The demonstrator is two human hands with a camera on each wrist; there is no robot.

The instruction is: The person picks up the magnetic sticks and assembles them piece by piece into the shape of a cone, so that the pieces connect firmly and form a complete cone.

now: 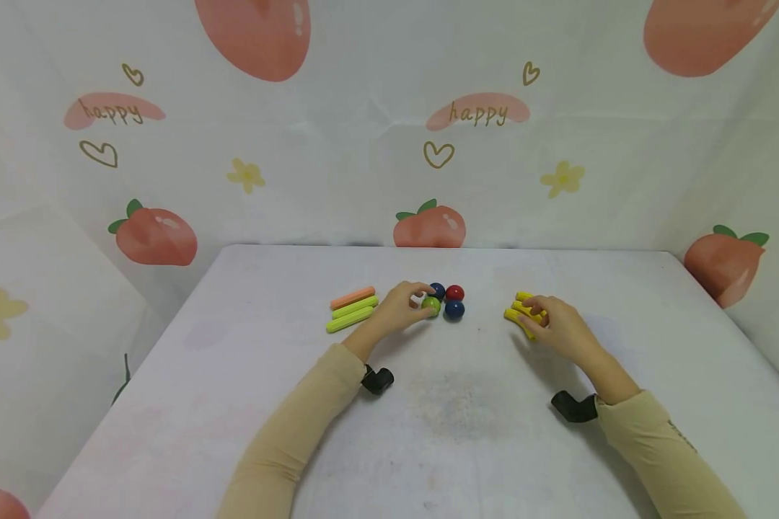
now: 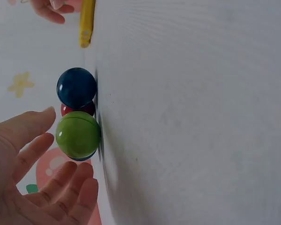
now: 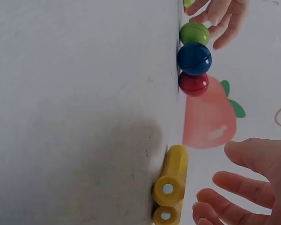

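My left hand (image 1: 397, 308) reaches beside a green ball (image 1: 431, 307), its thumb and fingers spread with a gap to the ball in the left wrist view. Grouped with it are two dark blue balls, the nearer one (image 1: 454, 311) and one farther back (image 1: 437, 290), and a red ball (image 1: 454, 293). Over at the right, my right hand (image 1: 561, 328) hovers above yellow rods (image 3: 176, 164) with loosely bent fingers. The right wrist view shows space between those fingers and the rods. Pale round discs mark the rod ends. The hand partly hides the rods in the head view.
Left of the left hand lie an orange rod (image 1: 353, 298) and two lime rods (image 1: 350, 318), side by side on the white table (image 1: 467, 461). Behind the table hangs a white cloth (image 1: 337, 144) printed with peaches. A black wrist device (image 1: 378, 380) sits at each sleeve.
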